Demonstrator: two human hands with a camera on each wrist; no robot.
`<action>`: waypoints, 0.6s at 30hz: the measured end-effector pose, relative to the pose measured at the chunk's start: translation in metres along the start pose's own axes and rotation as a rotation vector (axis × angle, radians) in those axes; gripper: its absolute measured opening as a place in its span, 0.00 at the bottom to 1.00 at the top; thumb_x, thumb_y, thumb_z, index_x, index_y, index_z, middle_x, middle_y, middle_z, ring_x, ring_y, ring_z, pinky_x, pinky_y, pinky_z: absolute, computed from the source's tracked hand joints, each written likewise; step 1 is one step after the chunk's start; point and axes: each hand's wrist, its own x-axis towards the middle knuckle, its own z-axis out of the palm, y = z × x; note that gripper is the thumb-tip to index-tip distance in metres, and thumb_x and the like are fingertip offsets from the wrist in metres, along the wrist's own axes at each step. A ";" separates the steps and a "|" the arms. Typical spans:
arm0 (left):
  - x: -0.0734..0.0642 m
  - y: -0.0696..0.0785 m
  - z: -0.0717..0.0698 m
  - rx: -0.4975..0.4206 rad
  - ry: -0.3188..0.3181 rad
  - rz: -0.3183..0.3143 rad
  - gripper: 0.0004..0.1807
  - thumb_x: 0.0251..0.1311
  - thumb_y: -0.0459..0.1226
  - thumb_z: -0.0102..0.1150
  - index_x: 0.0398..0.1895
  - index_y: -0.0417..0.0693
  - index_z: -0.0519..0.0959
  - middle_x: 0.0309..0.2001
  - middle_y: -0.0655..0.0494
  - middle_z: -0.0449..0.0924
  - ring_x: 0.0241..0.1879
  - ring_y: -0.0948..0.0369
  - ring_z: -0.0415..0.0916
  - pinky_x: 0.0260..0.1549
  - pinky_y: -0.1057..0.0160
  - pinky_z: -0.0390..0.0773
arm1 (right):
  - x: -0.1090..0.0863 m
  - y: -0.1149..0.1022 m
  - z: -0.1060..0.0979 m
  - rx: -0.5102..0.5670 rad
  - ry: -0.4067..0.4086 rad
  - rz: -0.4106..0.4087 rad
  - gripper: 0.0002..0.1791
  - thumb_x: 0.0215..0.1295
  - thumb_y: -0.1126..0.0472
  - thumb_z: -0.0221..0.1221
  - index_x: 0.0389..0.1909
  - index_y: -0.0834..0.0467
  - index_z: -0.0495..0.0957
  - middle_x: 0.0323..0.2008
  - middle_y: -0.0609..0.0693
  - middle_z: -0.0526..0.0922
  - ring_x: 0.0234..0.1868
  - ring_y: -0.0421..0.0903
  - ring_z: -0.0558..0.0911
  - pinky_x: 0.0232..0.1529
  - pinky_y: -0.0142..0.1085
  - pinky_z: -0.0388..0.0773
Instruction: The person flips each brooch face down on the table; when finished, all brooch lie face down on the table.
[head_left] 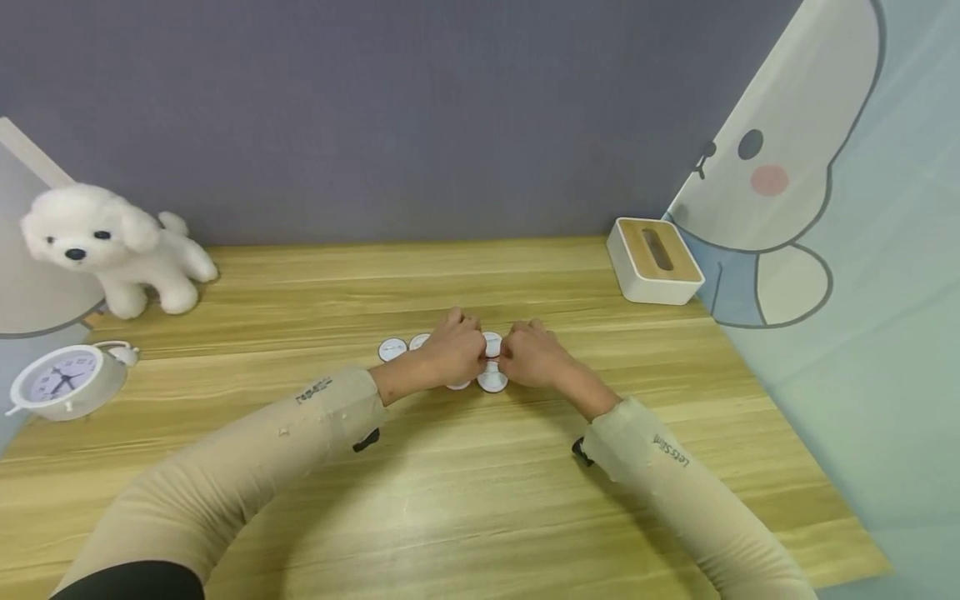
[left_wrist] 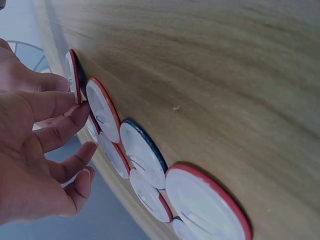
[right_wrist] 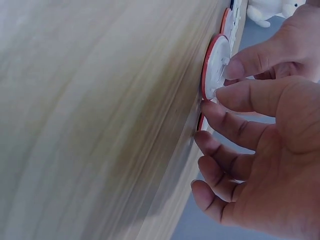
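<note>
Several white-backed round button badges lie on the table in two rows, pin sides up. Both hands meet at a red-rimmed button badge (head_left: 492, 380) at the right end of the front row; it is tilted up in the left wrist view. My left hand (head_left: 452, 352) pinches one edge of this badge (left_wrist: 72, 75) between thumb and finger, the other fingers loosely bent. From the other side, my right hand (right_wrist: 265, 130) pinches the badge's lower edge with thumb and forefinger. Behind it lies another badge (head_left: 491, 343). In the head view my left hand hides part of the rows.
On the wooden table (head_left: 450, 517), a white plush dog (head_left: 150, 250) stands at the back left, with a white alarm clock (head_left: 67, 382) in front of it. A white tissue box (head_left: 656, 258) with a wooden lid sits at the back right. A grey panel (head_left: 420, 125) rises behind.
</note>
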 end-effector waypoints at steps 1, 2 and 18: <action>0.000 0.000 0.000 -0.002 -0.003 -0.004 0.12 0.68 0.41 0.58 0.30 0.50 0.87 0.51 0.49 0.78 0.51 0.50 0.62 0.54 0.51 0.66 | 0.000 -0.001 0.000 0.001 0.001 0.000 0.10 0.67 0.58 0.57 0.30 0.55 0.83 0.47 0.54 0.79 0.47 0.54 0.69 0.46 0.48 0.69; 0.000 0.000 0.000 -0.004 -0.007 -0.008 0.12 0.68 0.41 0.58 0.30 0.50 0.87 0.52 0.49 0.78 0.52 0.50 0.62 0.54 0.51 0.66 | -0.001 -0.001 0.000 0.003 0.001 0.000 0.10 0.67 0.58 0.57 0.30 0.55 0.84 0.47 0.53 0.79 0.47 0.54 0.69 0.46 0.48 0.69; -0.001 0.001 0.001 0.016 -0.010 -0.006 0.13 0.68 0.41 0.57 0.26 0.51 0.85 0.46 0.50 0.78 0.48 0.51 0.61 0.50 0.54 0.65 | -0.005 -0.005 0.001 0.004 0.000 0.026 0.08 0.65 0.59 0.57 0.30 0.53 0.84 0.44 0.51 0.78 0.46 0.53 0.68 0.46 0.47 0.66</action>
